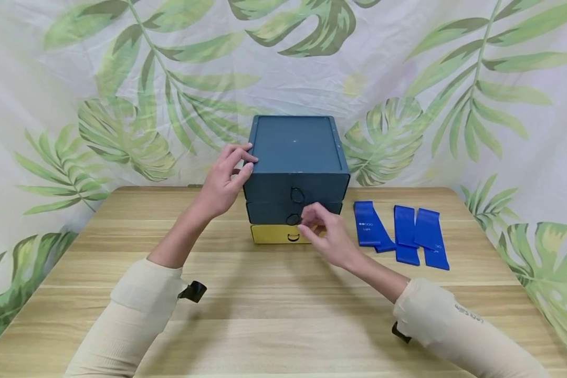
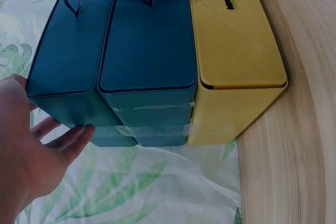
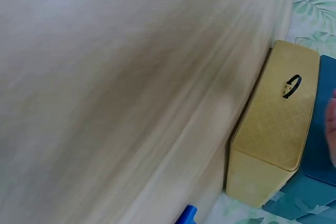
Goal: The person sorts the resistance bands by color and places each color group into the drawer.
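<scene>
A stack of drawer boxes stands on the table: two dark teal ones (image 1: 295, 186) above a yellow one (image 1: 269, 234), each with a black loop pull on its front. My left hand (image 1: 224, 181) rests against the left side of the top box, fingertips at its upper edge; in the left wrist view its fingers (image 2: 71, 142) touch the teal side. My right hand (image 1: 328, 236) is in front of the stack, fingers loosely bent beside the middle drawer's loop (image 1: 293, 219), and I see nothing between them. Only a sliver of that hand (image 3: 331, 129) shows in the right wrist view.
Several blue resistance bands, including one marked Light (image 1: 367, 226), lie flat on the wooden table (image 1: 264, 325) to the right of the stack. A leaf-patterned cloth (image 1: 208, 89) hangs behind the table. Clear tape (image 2: 157, 129) runs across the boxes' side.
</scene>
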The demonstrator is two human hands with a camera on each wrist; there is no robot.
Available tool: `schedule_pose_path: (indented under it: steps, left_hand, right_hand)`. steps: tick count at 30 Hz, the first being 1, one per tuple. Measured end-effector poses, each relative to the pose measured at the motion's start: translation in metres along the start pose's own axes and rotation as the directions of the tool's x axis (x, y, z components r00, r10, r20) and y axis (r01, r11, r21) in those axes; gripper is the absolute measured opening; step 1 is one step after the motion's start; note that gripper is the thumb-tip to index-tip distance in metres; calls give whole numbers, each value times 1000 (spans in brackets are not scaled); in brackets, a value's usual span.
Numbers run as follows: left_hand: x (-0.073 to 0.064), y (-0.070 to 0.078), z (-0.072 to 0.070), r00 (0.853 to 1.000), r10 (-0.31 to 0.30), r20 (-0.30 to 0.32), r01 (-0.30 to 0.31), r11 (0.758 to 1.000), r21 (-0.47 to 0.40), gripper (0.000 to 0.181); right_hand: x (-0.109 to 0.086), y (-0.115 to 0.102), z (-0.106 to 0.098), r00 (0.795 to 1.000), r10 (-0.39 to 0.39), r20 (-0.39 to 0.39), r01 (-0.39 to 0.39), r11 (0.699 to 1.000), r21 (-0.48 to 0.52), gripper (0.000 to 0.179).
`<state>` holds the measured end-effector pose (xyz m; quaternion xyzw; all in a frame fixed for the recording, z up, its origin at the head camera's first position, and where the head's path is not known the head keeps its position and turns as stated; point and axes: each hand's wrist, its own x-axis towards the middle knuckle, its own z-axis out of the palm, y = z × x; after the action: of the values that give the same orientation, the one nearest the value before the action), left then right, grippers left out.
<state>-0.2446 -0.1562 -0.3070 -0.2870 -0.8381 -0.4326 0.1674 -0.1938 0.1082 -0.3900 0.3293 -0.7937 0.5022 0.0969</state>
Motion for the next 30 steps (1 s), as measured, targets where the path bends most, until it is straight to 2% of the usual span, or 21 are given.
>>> schedule_pose_path:
  steps: [1, 3, 5, 7, 9, 12, 17, 22, 27, 30]
  left_hand:
    - [0, 0, 0, 1000, 1, -1, -1, 1000, -1, 26]
    - [0, 0, 0, 1000, 3, -3, -3, 1000, -1, 26]
    - [0, 0, 0, 1000, 5, -6, -5, 1000, -3, 26]
    - [0, 0, -1, 1000, 6, -7, -6, 1000, -2, 26]
    - [0, 0, -1, 1000, 8, -6, -8, 1000, 0, 26]
    - [0, 0, 0, 1000, 7, -3, -7, 1000, 4, 26]
    - [0, 0, 0, 1000, 3, 0, -3, 1000, 1, 27]
    - [0, 1, 0, 1000, -2, -1, 2, 1000, 0, 26]
    - [0, 1, 0, 1000, -1, 3, 1, 1000, 2, 26]
    - [0, 0, 0, 1000, 2, 0, -2, 1000, 4, 26]
  right_hand:
    - [-2, 0, 0, 1000, -22, -8, 22, 999, -29, 8]
    - [-5, -1, 0, 999, -33, 43, 35, 997, -65, 8]
    - [-7, 0, 1, 989, 23, 143, -9, 995, -96, 5]
    - [-7, 3, 4, 965, 113, 239, -81, 987, -140, 11]
    - [-6, 7, 8, 937, 198, 289, -154, 974, -168, 19]
    - [-3, 12, 14, 919, 258, 297, -209, 960, -186, 19]
    - [1, 14, 20, 929, 280, 242, -225, 946, -232, 10]
    - [3, 15, 21, 924, 304, 231, -230, 926, -301, 11]
    - [0, 17, 18, 919, 277, 281, -194, 937, -289, 12]
    - [-6, 16, 15, 912, 267, 312, -211, 956, -202, 12]
